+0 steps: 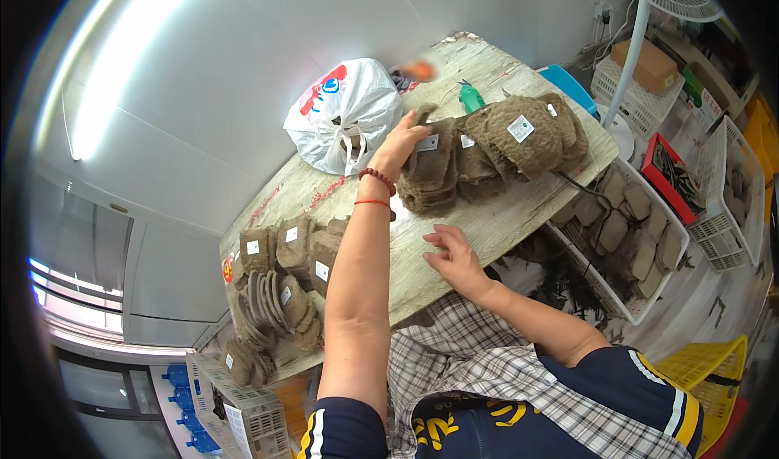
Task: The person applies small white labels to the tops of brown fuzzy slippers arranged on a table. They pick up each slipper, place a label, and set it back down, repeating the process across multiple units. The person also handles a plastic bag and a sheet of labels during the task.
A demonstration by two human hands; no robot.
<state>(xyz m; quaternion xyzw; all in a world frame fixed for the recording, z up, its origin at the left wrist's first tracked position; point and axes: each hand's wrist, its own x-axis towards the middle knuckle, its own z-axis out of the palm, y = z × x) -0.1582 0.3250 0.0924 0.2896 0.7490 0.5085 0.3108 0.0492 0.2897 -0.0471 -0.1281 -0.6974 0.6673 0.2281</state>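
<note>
My left hand [399,146] reaches across the table to the left end of a row of brown, fuzzy, rounded pads [430,175]. Its thumb lies on the front of a pad near a white label, and its fingers go behind the pad's edge, partly hidden. My right hand [457,262] hovers near the table's front edge, fingers loosely bent and apart, with nothing in it. Larger shaggy pads [519,134] with white labels make up the right end of the row. More labelled brown pads [284,297] stand in stacks left of my left forearm.
A tied white plastic bag [345,118] sits at the table's far side, near a green object [470,97]. Crates of flat pads [633,224] and a red box [672,179] stand at the right. A white fan [637,53] rises behind. A white crate [243,410] stands lower left.
</note>
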